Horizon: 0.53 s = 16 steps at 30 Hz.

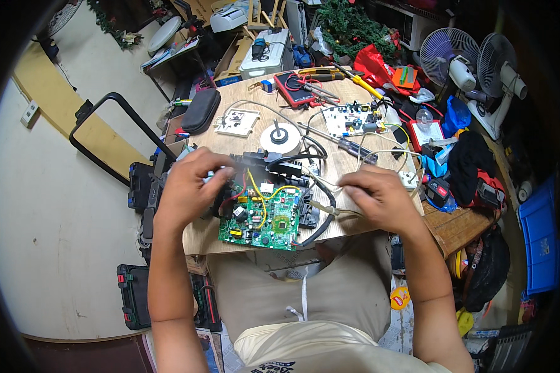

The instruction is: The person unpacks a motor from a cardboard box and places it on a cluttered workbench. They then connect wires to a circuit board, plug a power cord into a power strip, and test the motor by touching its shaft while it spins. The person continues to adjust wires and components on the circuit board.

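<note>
Holding the green circuit board point(264, 216) steady at its upper left corner, the left hand point(190, 183) is curling its fingers closed around the board's black edge fittings, though exactly what the fingertips are pinching is hidden under the knuckles. The right hand point(379, 198) is working just to the right of the board, its fingers closing on a thin pale wire point(330, 210) that is running from the board's right edge toward the palm. The board is lying flat on the round wooden table point(330, 165), directly between the two hands and close to the person's lap, with yellow and red leads arching over its top and a thick black cable point(320, 227) looping around its right side.

Doing this well, I judge, is a matter of keeping the left hand pressing down so the board is not sliding while the right hand is drawing on the wire along its own line rather than sideways, gripping near the connector rather than far out on the lead, and keeping the black cable from snagging.

Beyond the right hand's knuckles a screwdriver point(348, 146) is lying, with a white circuit board point(354, 118) farther off. Past the left hand a round white motor part point(280, 137) and a black zip case point(200, 110) are resting.
</note>
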{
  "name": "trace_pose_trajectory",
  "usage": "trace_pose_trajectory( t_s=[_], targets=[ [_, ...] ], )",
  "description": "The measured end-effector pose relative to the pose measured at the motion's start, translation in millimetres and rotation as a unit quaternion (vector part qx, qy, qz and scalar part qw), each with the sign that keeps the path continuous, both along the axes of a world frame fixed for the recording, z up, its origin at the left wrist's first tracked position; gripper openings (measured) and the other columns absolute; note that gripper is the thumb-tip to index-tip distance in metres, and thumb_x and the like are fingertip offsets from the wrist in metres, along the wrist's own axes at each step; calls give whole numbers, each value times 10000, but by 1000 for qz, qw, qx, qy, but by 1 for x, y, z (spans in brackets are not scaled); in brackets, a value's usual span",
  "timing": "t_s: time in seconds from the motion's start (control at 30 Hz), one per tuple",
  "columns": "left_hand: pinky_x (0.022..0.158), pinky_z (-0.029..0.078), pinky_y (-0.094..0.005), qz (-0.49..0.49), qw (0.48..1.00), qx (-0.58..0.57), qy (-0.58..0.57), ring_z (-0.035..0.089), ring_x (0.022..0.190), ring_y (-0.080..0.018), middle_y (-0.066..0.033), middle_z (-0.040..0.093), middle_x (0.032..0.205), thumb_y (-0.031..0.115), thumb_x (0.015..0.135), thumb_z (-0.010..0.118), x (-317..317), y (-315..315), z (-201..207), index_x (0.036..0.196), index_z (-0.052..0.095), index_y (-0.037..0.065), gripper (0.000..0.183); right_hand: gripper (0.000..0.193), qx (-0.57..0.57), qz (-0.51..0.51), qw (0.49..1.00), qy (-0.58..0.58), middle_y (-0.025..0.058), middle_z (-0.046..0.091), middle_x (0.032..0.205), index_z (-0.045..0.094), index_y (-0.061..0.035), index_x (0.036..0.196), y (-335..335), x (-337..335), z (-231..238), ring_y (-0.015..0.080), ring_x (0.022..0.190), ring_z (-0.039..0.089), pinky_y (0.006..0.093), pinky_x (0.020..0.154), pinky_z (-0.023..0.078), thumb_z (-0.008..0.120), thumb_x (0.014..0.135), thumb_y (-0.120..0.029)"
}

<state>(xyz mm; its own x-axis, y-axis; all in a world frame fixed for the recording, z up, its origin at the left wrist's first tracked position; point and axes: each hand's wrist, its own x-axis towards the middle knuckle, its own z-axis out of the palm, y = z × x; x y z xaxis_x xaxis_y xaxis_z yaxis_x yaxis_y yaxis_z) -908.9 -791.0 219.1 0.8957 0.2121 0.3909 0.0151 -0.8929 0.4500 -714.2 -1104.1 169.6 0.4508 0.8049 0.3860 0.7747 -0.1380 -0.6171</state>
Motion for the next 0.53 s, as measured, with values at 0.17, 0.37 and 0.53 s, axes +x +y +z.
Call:
trace_pose_trajectory(
  t_s=[0.17, 0.37, 0.53],
  targets=[
    [836, 536, -428, -56, 993, 97, 38, 670, 925, -320, -102, 676, 912, 221, 895, 744, 31, -11, 1, 1020, 785, 114, 170, 227, -126, 26, 991, -46, 150, 761, 937, 780, -116, 1055, 70, -17, -2, 363, 929, 725, 476, 858, 575, 664, 926, -263],
    [797, 522, -448, -70, 981, 174, 59, 670, 895, -325, -102, 675, 861, 283, 832, 827, 57, -19, -4, 891, 784, 100, 197, 212, -231, 8, 966, -113, 153, 767, 921, 803, -131, 974, 99, -30, 16, 351, 901, 741, 491, 824, 591, 659, 923, -278],
    [906, 505, -490, -29, 974, 190, 116, 681, 936, -334, -110, 713, 913, 328, 811, 832, 66, -24, -5, 910, 797, 108, 243, 213, -293, -20, 945, -140, 149, 760, 874, 816, -169, 1017, 111, -33, 20, 359, 871, 737, 486, 807, 590, 728, 899, -324]
  ],
)
